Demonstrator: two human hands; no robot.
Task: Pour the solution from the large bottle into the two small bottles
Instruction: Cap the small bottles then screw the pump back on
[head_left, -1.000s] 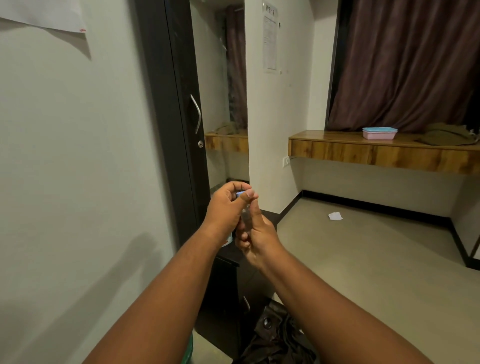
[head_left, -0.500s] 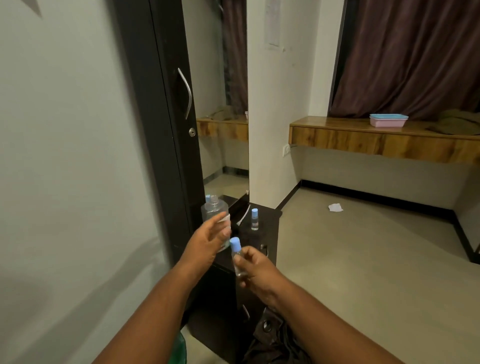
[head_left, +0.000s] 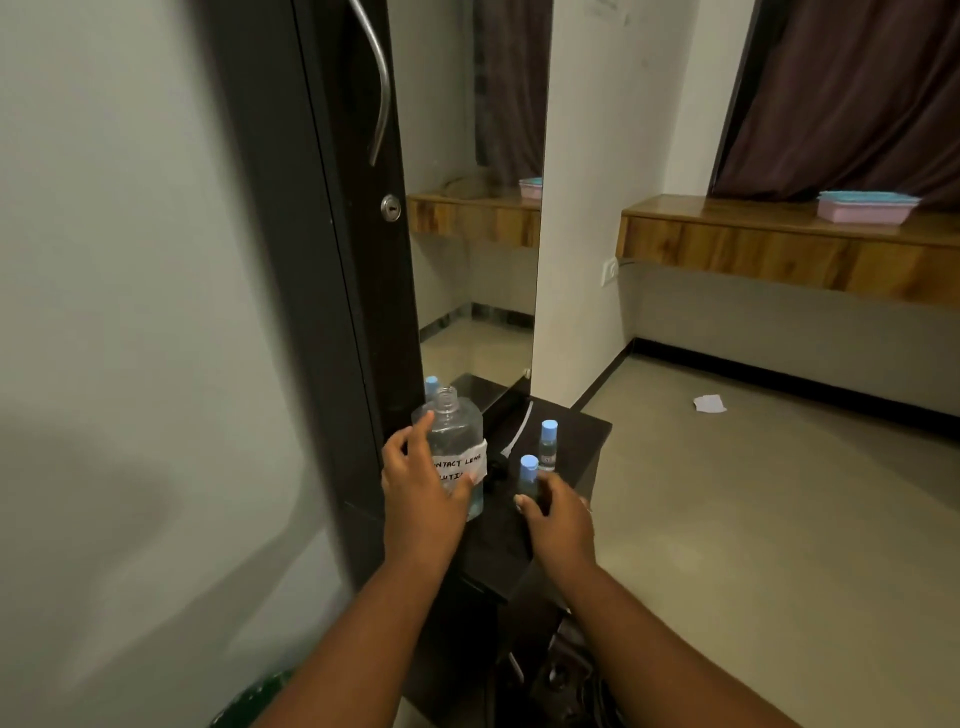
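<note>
The right hand (head_left: 558, 514) has just set a small bottle (head_left: 529, 475) down on the dark surface (head_left: 582, 431), beside the other small bottle (head_left: 548, 444). Its fingers curl loosely around it. Both have blue caps on, so filling looks done. The left hand (head_left: 423, 483) now wraps its fingers around the big bottle (head_left: 457, 441), still uncapped. A second ago both hands were up, twisting a cap.
</note>
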